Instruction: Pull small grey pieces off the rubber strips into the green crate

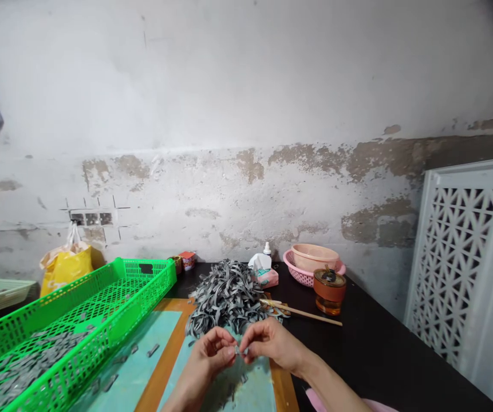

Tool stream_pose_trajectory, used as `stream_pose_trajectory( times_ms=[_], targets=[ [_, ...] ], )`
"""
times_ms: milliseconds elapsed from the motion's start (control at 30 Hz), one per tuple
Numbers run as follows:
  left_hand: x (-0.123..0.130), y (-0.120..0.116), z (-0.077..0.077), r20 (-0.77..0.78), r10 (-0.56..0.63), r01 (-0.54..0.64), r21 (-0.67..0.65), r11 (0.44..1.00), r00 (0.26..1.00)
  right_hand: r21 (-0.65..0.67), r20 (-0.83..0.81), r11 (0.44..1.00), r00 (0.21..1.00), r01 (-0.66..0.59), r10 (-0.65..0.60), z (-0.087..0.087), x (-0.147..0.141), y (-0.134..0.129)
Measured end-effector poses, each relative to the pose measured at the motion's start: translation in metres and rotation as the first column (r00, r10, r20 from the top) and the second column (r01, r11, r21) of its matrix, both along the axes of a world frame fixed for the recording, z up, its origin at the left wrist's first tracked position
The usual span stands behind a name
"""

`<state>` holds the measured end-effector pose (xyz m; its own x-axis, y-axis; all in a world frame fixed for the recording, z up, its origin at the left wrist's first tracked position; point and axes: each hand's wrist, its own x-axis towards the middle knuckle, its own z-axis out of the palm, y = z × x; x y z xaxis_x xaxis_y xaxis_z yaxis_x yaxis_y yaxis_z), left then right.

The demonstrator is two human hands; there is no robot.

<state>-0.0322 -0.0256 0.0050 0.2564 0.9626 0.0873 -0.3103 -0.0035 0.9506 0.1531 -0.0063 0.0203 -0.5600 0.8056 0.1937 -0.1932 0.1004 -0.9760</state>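
Note:
My left hand (209, 357) and my right hand (272, 343) meet above a teal-topped board with a wooden frame (166, 366). Their fingertips pinch a small grey strip piece (238, 350) from both sides. Just beyond my hands lies a heaped pile of grey rubbery strips (224, 297). Several short grey pieces (153, 350) are scattered on the board. To the left, a bright green plastic mesh tray (74, 332) holds a layer of similar small grey pieces. The piece's exact shape is partly hidden by my fingers.
A long wooden stick (302, 312) lies right of the pile on the black table (370, 343). Behind stand a pink basket with a peach bowl (312, 263), an amber jar (329, 292), a tissue box (265, 277) and a yellow bag (66, 269). A white lattice panel (456, 257) stands at right.

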Motion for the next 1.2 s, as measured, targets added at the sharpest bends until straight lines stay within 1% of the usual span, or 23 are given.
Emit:
stream_pose_trajectory(
  times_ms=[133,200,333,467,567,767,967,1100,1200],
  targets=[
    [0.000,0.002,-0.005,-0.007,-0.011,0.011,0.027,1.000,1.000,-0.083,0.021,0.990,0.993,-0.118,0.120,0.001,0.003,-0.001],
    [0.000,0.003,-0.007,-0.010,-0.008,0.008,0.034,0.999,1.000,-0.118,0.048,0.984,0.989,-0.133,0.140,0.002,0.004,-0.002],
    [0.001,0.002,-0.007,-0.019,0.005,-0.004,0.051,0.999,1.000,-0.147,0.109,0.987,0.991,-0.060,0.076,0.000,0.004,0.000],
    [0.004,0.000,-0.003,0.003,-0.020,0.020,0.055,0.998,1.000,-0.170,0.102,0.985,0.995,0.009,0.008,-0.006,0.002,0.004],
    [0.006,-0.001,0.000,0.005,-0.013,0.012,0.055,0.998,1.000,-0.172,0.090,0.984,0.996,0.041,-0.026,-0.008,0.000,0.005],
    [0.007,-0.001,0.001,-0.007,-0.002,0.002,0.115,0.993,1.000,-0.180,0.117,0.980,0.991,0.084,-0.063,-0.009,-0.003,0.006],
    [0.009,0.000,0.001,-0.066,0.024,-0.012,0.182,0.983,0.998,-0.108,0.191,0.986,0.976,0.124,-0.101,-0.010,-0.003,0.005],
    [0.009,-0.001,0.000,-0.064,0.036,-0.025,0.176,0.984,0.997,-0.052,0.202,0.993,0.974,0.110,-0.098,-0.007,-0.003,0.002],
    [0.009,-0.002,-0.001,-0.049,0.022,-0.014,0.145,0.989,0.999,-0.031,0.181,0.993,0.978,0.113,-0.106,-0.010,-0.006,0.003]
  ],
)
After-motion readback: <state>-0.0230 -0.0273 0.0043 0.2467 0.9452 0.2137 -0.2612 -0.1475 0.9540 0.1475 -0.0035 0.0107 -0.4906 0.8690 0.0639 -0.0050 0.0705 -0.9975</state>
